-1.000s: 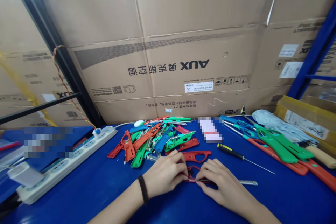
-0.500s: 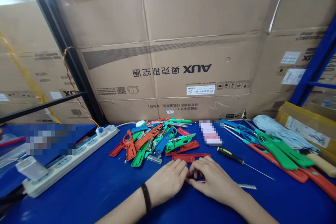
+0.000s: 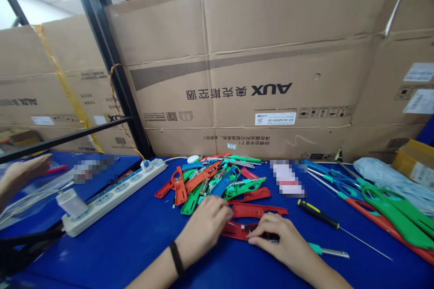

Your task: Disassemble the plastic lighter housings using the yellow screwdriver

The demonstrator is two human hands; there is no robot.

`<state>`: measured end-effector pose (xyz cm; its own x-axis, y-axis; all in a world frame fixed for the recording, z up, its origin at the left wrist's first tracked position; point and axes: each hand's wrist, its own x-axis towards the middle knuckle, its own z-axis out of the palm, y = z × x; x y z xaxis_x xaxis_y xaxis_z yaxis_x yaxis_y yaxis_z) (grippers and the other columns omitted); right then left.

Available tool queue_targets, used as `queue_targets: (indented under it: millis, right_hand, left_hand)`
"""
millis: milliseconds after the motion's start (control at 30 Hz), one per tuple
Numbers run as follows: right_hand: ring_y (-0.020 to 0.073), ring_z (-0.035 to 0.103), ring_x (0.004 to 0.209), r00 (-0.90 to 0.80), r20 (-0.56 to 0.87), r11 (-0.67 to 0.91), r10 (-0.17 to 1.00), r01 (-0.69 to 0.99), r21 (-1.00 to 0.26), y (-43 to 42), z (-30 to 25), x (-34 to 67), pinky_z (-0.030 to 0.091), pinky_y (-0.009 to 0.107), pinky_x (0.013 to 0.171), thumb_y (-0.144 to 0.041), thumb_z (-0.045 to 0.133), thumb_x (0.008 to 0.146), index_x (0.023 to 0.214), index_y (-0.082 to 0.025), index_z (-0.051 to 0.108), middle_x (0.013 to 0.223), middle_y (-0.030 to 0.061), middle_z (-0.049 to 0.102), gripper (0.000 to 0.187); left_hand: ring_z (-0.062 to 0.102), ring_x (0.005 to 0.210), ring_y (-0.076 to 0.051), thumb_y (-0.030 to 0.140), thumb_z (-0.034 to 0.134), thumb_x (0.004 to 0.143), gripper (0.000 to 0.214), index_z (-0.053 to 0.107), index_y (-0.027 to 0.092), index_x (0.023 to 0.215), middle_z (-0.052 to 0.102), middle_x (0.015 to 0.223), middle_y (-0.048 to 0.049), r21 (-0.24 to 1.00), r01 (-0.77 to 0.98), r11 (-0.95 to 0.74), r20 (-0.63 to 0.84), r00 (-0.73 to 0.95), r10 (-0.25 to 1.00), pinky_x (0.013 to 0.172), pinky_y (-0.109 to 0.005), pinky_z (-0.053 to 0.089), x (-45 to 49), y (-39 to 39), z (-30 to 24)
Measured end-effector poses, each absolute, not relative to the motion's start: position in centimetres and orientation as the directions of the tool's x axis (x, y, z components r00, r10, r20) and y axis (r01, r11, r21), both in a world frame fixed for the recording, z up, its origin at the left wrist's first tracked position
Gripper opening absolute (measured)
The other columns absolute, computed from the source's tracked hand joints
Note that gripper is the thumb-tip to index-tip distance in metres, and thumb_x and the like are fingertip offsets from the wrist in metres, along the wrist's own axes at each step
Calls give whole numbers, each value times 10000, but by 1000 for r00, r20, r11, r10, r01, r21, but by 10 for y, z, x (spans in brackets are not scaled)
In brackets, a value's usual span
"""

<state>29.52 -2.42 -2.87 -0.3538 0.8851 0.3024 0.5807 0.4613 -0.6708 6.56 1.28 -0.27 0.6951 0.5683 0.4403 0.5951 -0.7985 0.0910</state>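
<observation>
My left hand point(image 3: 203, 226) and my right hand point(image 3: 280, 237) rest on the blue table, both closed on a red plastic handle shell point(image 3: 237, 230) between them. A metal nozzle with a teal collar point(image 3: 327, 250) sticks out to the right from under my right hand. Another red shell point(image 3: 259, 210) lies just behind them. Behind my left hand is a pile of red, green, blue and orange handle parts point(image 3: 213, 178).
A black-and-yellow screwdriver point(image 3: 318, 215) lies right of my hands. Long green, red and blue assembled tools point(image 3: 389, 210) lie far right. A white power strip point(image 3: 111, 196) sits at left. Another person's hand point(image 3: 22, 171) shows at the left edge. Cardboard boxes point(image 3: 257, 67) wall the back.
The view has shifted left and the other person's hand has come into sight. My hands have spread slightly apart on the red shell, and the nozzle's teal collar now shows.
</observation>
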Motion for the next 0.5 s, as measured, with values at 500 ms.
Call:
queue_targets:
  millis: [500]
  right_hand:
    - [160, 605, 745, -361, 346, 500, 866, 602, -623, -25, -30, 296, 437, 286, 722, -307, 598, 853, 890, -276, 728, 784, 5, 681, 139]
  left_hand:
    - [525, 850, -190, 307, 435, 943, 147, 541, 207, 961, 559, 924, -40, 424, 581, -695, 467, 518, 717, 785, -345, 449, 42, 27, 5]
